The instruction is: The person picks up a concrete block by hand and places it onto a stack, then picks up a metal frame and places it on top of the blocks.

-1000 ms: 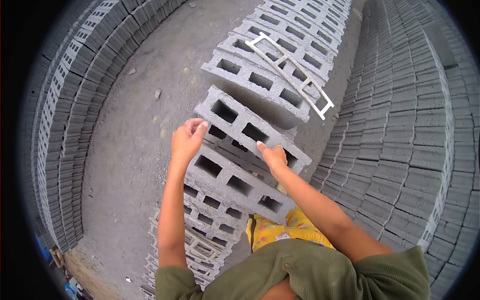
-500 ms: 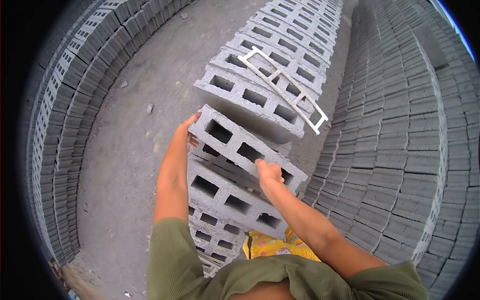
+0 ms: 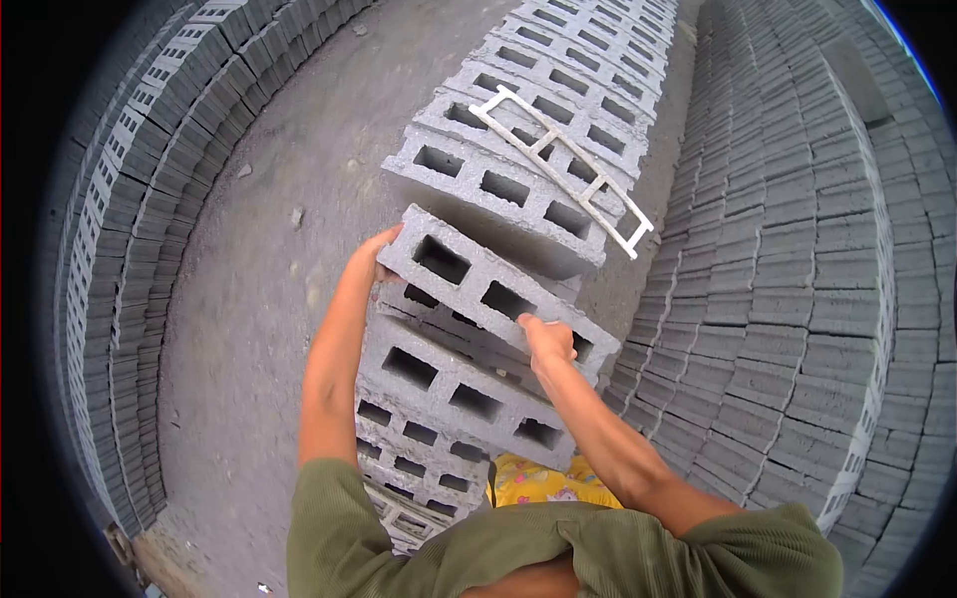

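Note:
A grey hollow concrete block (image 3: 476, 280) with three rectangular holes is gripped between my two hands, tilted in a gap between rows of blocks. My left hand (image 3: 387, 255) wraps around its left end, most of the fingers hidden behind it. On the web between the middle and right holes, my right hand (image 3: 548, 341) is closed, with fingertips at the middle hole. Just beyond stands another hollow block (image 3: 471, 176). Nearer to me is a similar block (image 3: 443, 389), with more blocks below it.
A pale ladder-shaped frame (image 3: 595, 188) lies across the far row of blocks. Long curved stacks of blocks (image 3: 214, 140) line the left, and dense block stacks (image 3: 778, 289) fill the right. Dusty ground (image 3: 249, 309) with small stones runs along the left side.
The held block has shifted very slightly to the right. My right hand has moved a little right and down with it, and both hands keep their grip.

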A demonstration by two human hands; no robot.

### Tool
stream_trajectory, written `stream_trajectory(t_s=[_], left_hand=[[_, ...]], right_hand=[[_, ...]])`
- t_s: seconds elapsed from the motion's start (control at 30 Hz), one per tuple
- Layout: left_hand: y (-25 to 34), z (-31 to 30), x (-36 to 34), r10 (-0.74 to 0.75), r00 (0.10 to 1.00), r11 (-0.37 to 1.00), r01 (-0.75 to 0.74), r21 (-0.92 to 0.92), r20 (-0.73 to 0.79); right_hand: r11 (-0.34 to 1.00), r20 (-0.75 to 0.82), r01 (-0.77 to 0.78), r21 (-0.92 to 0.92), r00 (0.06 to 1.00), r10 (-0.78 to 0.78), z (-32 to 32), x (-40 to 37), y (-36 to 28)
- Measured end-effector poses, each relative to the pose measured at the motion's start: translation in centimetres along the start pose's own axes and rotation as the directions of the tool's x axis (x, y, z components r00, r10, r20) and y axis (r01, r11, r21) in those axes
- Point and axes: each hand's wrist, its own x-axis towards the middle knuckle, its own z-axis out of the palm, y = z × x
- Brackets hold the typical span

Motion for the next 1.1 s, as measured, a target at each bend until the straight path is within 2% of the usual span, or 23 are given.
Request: stream_trajectory(t_s=[0.03,0.07,0.13,0.23,0.27,0.33,0.37,0.47,0.57,0.6,0.67,0.7,0.8,0.83,0.87,0.93,1.07,1.1], left_hand=[[0.6,1.0,-1.1,-0.01,1.0,0.999,0.011,0.041,-0.025],[1.3,1.8,-1.8,-0.072,0.985,0.993,0.085,0.079,-0.154],[2.4,3.0,-2.5,-0.175,0.897,0.961,0.245,0.128,-0.406],[0.1,0.1,2.2,-0.187,0.917,0.812,0.347,0.47,-0.353],[-2.0,-2.8,6.3,-0.219,0.959,0.839,0.279,0.466,-0.179],[-2.4,-2.6,5.7,-0.261,0.947,0.905,0.172,0.388,0.187],[-3.7,-0.8,6.1,-0.145,0.987,0.898,0.1,0.427,0.073],[-4.6,0.5,5.2,-0.06,0.996,0.896,0.027,0.444,0.061],[-1.9,2.8,1.6,-0.334,0.933,0.732,0.348,0.585,-0.138],[-1.8,3.1,1.4,-0.352,0.924,0.711,0.368,0.598,-0.15],[-4.1,3.5,2.7,-0.297,0.95,0.747,0.292,0.598,-0.094],[-4.6,3.7,3.4,-0.276,0.959,0.763,0.259,0.592,-0.064],[-4.5,4.6,4.0,-0.271,0.962,0.801,0.216,0.559,0.016],[-4.6,5.2,3.9,-0.269,0.962,0.812,0.203,0.547,0.041],[-4.9,5.8,3.9,-0.271,0.96,0.823,0.197,0.532,0.065],[-5.4,7.2,4.0,-0.247,0.961,0.861,0.16,0.483,0.122],[-5.4,10.0,3.5,-0.21,0.943,0.925,0.106,0.364,0.26],[-5.3,10.6,2.7,-0.209,0.934,0.937,0.107,0.333,0.289]], right_hand=[[1.0,0.001,0.002,0.021,1.0,-0.002,-0.2,0.2,0.2],[0.999,0.002,0.002,0.043,1.0,-0.003,-0.3,0.4,0.4],[0.997,-0.016,-0.012,0.078,1.0,0.013,-0.4,0.5,1.1],[0.997,0.016,0.011,0.082,1.0,-0.012,-0.8,1.2,1.9],[0.997,0.034,0.02,0.074,0.999,-0.022,-1.1,1.5,2.2],[0.999,0.029,0.022,0.03,0.999,-0.023,-2.0,1.0,2.2],[0.999,0.031,0.031,0.011,0.999,-0.031,-2.1,1.0,2.0],[0.999,0.07,0.013,-0.036,0.998,-0.01,-2.4,2.0,2.8],[1.0,0.011,-0.007,-0.009,1.0,0.007,-3.2,1.3,2.5],[1.0,0.03,-0.006,-0.024,1.0,0.007,-3.9,1.0,2.3],[0.999,0.06,0.018,-0.037,0.998,-0.016,-5.4,0.5,1.7],[0.998,-0.009,0.019,-0.067,1.0,-0.019,-5.0,1.7,2.8],[0.987,0.029,-0.012,-0.161,0.999,0.017,-6.6,1.3,2.4],[0.988,-0.073,0.005,-0.152,0.997,-0.017,-6.6,1.0,2.7],[0.988,-0.075,0.003,-0.156,0.997,-0.015,-6.8,0.8,3.5],[0.99,-0.1,0.017,-0.14,0.994,-0.032,-7.7,1.2,3.8],[0.997,-0.049,0.037,-0.069,0.998,-0.041,-10.4,1.9,5.3],[0.999,-0.015,0.033,0.021,0.999,-0.033,-11.4,1.4,5.5]])
